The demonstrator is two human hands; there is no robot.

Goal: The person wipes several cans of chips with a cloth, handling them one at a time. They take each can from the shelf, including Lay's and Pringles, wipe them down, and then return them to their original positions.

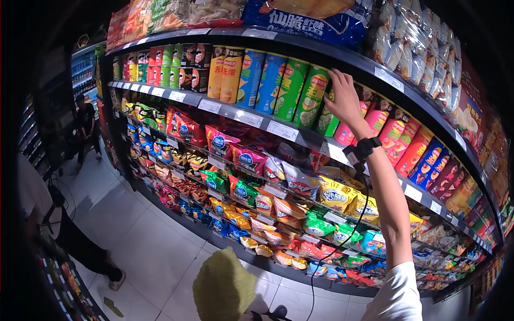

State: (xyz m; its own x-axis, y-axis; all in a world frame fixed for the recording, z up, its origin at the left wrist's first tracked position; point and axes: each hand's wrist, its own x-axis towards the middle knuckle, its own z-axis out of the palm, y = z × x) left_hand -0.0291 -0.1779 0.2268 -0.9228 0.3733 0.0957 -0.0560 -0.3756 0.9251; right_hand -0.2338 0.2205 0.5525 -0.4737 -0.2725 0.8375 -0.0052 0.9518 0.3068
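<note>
My right hand point(344, 100), wearing a black wrist device point(363, 152), reaches up to the upper shelf of canisters. Its fingers curl around the top of a green chip canister point(327, 122), partly hidden by the hand. Directly left stands another green canister point(311, 96), with blue canisters point(250, 78) and orange ones point(232, 75) further along. To the right of the wrist are pink canisters point(400, 140). A dark cable point(342, 242) hangs down from the wrist device. My left hand is out of view.
Bagged snacks point(243, 160) fill several lower shelves, and large bags point(308, 18) lie on top. A yellow-green, cloth-like thing point(222, 283) is at the bottom, above the tiled floor point(144, 241). One person point(75, 241) stands at left, another point(85, 125) farther back.
</note>
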